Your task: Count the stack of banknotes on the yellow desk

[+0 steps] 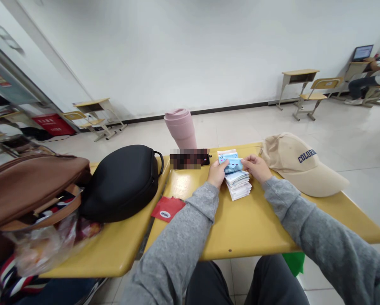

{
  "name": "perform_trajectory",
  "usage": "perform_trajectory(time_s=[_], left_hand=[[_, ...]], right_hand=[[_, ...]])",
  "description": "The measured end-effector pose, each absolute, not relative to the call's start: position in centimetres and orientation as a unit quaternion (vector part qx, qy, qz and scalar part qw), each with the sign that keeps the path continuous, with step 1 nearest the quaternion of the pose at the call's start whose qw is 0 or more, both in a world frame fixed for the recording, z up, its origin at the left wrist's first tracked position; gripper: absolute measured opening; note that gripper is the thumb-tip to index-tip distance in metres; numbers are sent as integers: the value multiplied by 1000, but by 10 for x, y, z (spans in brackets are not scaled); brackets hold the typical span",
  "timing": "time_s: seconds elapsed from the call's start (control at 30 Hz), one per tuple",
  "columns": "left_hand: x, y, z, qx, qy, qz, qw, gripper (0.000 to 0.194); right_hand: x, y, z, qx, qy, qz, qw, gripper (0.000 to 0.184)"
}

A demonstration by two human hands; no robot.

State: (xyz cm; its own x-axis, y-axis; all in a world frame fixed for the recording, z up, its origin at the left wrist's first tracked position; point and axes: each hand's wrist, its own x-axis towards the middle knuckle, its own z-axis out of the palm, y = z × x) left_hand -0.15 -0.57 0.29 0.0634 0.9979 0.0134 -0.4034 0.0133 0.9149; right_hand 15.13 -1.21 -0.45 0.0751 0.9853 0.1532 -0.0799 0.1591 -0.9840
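Just above the yellow desk (256, 224), my left hand (216, 173) grips a small light-blue packet (232, 164) printed with a dark dashed line. My right hand (256, 167) pinches the packet's right end between thumb and fingers. Directly below it on the desk lies a stack of thin white packets or folded papers (239, 188), slightly fanned. Another pale packet edge (227, 153) shows behind the blue one; I cannot tell whether it is held too. A red pouch (168, 208) with a white oval label lies near my left forearm, partly covered by the sleeve.
A pink tumbler (181, 127) stands at the back, behind a partly blurred phone (205, 159). On the right lies a beige cap (299, 163). The adjoining left desk bears a black rounded case (123, 182), a brown bag (34, 186) and a plastic bag (40, 250). Someone sits far right.
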Motion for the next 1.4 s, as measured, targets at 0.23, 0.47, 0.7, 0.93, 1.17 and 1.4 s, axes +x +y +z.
perform_trajectory(time_s=[0.23,0.47,0.7,0.93,1.17,1.4], left_hand=[[-2,-10,6,415,385,569,596,27],[-1,-9,6,410,376,574,602,30],[0,-4,3,379,383,606,586,34],[-1,-4,3,375,389,605,584,36],[-1,-4,3,382,398,606,574,34],[-1,-1,0,389,398,604,570,33]], right_hand=[[152,-13,-5,-455,-515,458,564,35],[150,-16,-1,-439,-507,477,568,35],[150,-18,1,-441,-505,477,569,35],[148,-20,4,-441,-493,488,569,34],[149,-20,4,-432,-501,488,570,32],[150,-18,1,-433,-510,485,563,31]])
